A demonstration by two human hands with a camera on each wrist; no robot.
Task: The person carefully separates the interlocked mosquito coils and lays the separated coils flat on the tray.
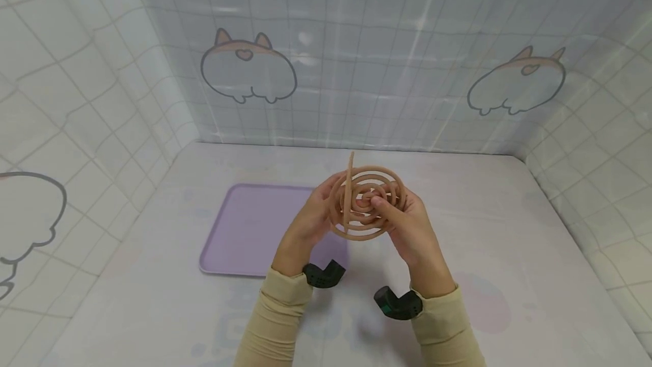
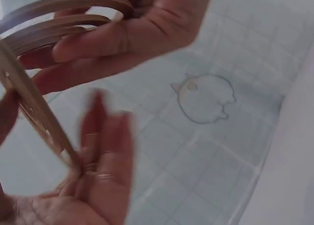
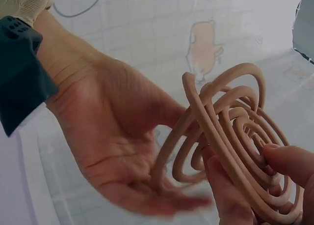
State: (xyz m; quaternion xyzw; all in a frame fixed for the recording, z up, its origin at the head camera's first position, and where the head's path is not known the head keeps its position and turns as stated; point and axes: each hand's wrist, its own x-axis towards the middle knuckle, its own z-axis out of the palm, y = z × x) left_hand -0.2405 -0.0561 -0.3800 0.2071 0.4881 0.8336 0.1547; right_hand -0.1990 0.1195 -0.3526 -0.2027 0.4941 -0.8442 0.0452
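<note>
Both hands hold up a tan spiral piece of nested rings, with a straight-looking edge standing up at its left in the head view. The right hand pinches the rings, its thumb on the front near the middle; in the right wrist view its thumb and fingers grip the coils from both sides. At the left side is the left hand, its palm turned to the piece; in the right wrist view this hand has its fingers stretched loosely along the outer rings, touching them.
A purple tray lies on the white table, left of and partly behind the left hand. Tiled-pattern sheets with cartoon animal drawings stand at the back and both sides. Each wrist carries a dark camera mount.
</note>
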